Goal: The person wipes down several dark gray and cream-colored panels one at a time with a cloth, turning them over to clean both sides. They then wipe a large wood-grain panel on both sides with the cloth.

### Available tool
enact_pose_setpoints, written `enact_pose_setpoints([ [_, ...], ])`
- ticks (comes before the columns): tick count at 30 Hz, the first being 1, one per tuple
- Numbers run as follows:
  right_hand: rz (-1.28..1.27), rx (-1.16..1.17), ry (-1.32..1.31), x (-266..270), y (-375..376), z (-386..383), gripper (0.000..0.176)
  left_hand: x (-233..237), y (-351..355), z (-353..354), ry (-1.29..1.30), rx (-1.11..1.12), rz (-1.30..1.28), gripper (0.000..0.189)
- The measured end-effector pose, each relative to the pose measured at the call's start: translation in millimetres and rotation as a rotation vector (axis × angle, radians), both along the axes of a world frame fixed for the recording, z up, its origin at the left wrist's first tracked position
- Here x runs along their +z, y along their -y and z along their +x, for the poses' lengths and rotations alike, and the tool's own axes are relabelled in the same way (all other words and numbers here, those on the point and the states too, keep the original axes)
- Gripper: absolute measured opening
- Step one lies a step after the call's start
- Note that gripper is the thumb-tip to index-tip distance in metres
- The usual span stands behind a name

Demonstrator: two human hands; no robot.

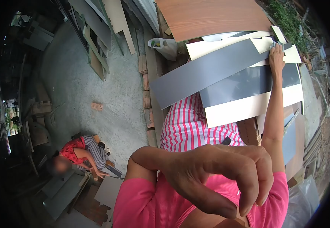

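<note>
My left hand (214, 171) is raised close to the camera, in front of the pink shirt. Its fingers are loosely curled with a gap to the thumb, and nothing shows between them. My right hand (277, 62) reaches out to the far end of a long grey board (206, 72), its fingers closed on a small pale cloth (273, 44), mostly covered. That board lies slanted across a dark, glossy panel (241, 85) with a cream strip (254, 105) along its near side. The cream strip's edge overlaps the striped trousers (184, 121). More cream boards (206, 47) lie beyond.
A wood-grain sheet (214, 17) lies at the top, near a white plastic bag (165, 48). Boards lean at upper left (94, 49). A brick (96, 106) lies on the concrete floor (115, 91). Another person in red (74, 148) crouches at lower left among panels.
</note>
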State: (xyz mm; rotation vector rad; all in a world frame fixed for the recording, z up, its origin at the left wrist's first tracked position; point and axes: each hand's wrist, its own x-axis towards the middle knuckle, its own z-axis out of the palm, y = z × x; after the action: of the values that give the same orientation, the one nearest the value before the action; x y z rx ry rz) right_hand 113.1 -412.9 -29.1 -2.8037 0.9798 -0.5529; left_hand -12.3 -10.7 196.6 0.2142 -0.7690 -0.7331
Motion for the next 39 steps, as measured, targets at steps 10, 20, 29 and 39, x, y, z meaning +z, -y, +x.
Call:
enact_pose_setpoints([
  [10, -0.006, 0.043, 0.047, -7, 5, -3, 0.048, -132, -91, 62, -0.290, 1.264, 1.243, 0.040],
  [20, -0.070, 0.135, 0.019, 1, -49, -23, 0.045, -184, -79, 62, -0.765, 0.894, 0.961, 0.062],
  [29, -0.029, 0.459, 0.087, 30, -224, -74, 0.043, -183, -74, 59, -0.763, 0.911, 0.986, 0.063],
  [39, 0.156, 1.275, 0.187, 51, -370, -81, 0.049, -190, -84, 54, -0.832, 0.763, 0.808, 0.081],
])
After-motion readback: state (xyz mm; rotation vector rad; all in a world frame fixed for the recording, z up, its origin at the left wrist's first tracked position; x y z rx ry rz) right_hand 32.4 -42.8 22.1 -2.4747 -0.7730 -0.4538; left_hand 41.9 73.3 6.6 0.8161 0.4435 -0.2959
